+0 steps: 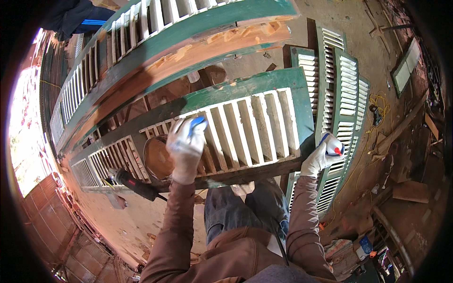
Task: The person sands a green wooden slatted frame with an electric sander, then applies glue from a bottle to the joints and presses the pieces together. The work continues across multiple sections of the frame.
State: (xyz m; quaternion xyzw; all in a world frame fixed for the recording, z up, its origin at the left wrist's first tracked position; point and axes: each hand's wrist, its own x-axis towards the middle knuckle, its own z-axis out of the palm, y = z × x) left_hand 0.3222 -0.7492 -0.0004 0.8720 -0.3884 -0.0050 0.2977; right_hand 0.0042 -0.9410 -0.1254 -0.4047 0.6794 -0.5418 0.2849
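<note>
My left hand (184, 151), in a whitish work glove, is raised over a green louvered shutter (240, 85) with white slats. Its fingers are closed around a small blue and white thing (198, 124) whose kind I cannot make out. Off the shutter's right end, my gloved right hand (315, 162) grips a small white bottle (333, 144) with a red tip and a blue part. Beside my left hand, a round container (157, 158) with brown contents rests on the slats. A dark corded power tool (134, 184) lies along the shutter's near edge.
Another long green shutter (198, 30) stands at the far side, its edge patched with orange-brown. Several more shutters (347, 89) lie on the floor to the right, near a yellow cord (379, 101) and wood scraps (410, 192). A person's dark clothing (78, 19) shows at the upper left.
</note>
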